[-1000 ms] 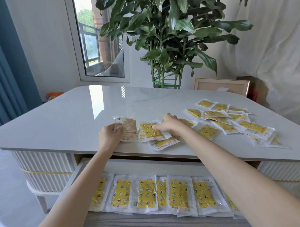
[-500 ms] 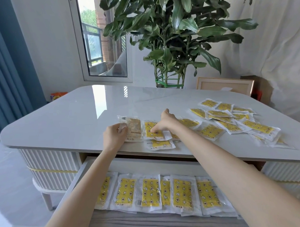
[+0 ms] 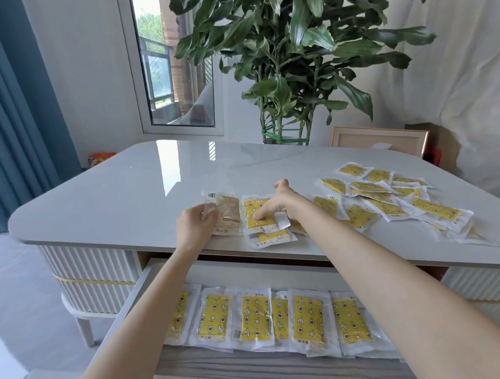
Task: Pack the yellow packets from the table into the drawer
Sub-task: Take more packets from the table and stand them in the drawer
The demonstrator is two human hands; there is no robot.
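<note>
The left hand [image 3: 195, 228] pinched a brownish face-down plastic packet [image 3: 224, 214] on the glossy grey surface [image 3: 124, 193]. Just right of it, the right hand [image 3: 283, 202], fingers spread, pressed a yellow star-printed packet [image 3: 257, 217]. More yellow packets [image 3: 385, 196] lay scattered further right. Below both hands, the open white drawer [image 3: 125, 310] held a row of yellow packets [image 3: 256, 316].

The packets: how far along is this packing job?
Partly done. A row of packets already lies in the open drawer. In hand: the left hand holds a flipped packet on the table, and the right hand presses a yellow one. Left: a scattered pile on the table's right side.
</note>
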